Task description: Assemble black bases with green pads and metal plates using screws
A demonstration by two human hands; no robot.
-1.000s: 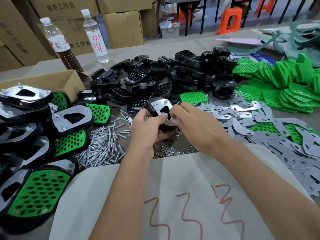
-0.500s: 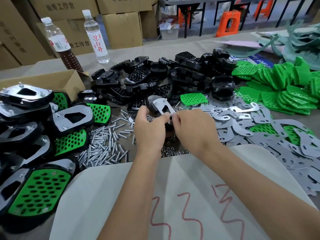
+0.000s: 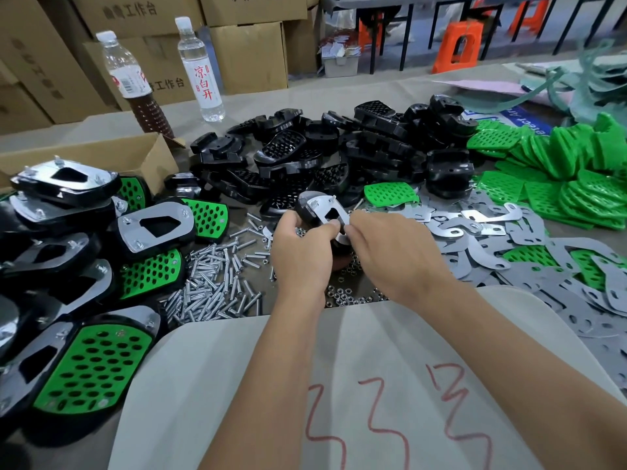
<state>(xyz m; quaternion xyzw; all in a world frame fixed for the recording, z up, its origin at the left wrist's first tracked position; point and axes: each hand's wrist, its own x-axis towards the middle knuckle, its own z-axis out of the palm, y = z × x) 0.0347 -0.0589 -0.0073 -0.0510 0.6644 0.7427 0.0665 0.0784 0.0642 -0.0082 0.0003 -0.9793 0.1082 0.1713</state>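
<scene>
Both hands pinch one black base (image 3: 307,212) with metal plate (image 3: 327,212) between them — left hand (image 3: 302,252), right hand (image 3: 390,256).

Both bare forearms reach forward and converge, wrists near each other. The left hand (image 3: 300,256) is curled, thumb pressed on top of the part it grips, knuckles toward the camera. The right hand (image 3: 393,256) sits just beside it, back of the hand up, fingers bent inward and pinching at the same part, fingertips hidden.
</scene>
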